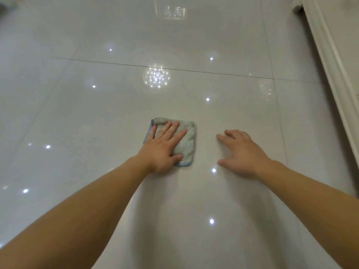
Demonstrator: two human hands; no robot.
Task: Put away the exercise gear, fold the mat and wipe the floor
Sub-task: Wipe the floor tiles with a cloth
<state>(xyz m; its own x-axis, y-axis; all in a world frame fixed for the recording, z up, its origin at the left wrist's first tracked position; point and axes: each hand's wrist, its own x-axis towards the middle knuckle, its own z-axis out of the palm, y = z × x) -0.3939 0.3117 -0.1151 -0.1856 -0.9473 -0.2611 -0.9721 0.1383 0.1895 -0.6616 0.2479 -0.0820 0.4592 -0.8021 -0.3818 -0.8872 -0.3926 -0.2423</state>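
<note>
Two hands lie on the glossy floor. The left hand, fingers straight and spread, presses the folded cloth beneath it, the cloth jutting toward 1 o'clock. The right hand, splayed, touches tile at the cloth's 3 o'clock.

There is one folded grey cloth on one glossy tiled floor, two hands, the left hand on the cloth, the right hand beside it, and one white moulding far right of it.

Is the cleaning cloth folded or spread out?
Folded: the cloth is a compact, thick square pad, blue-trimmed layers showing at its left edge and near corner, pressed under the left hand.
</note>
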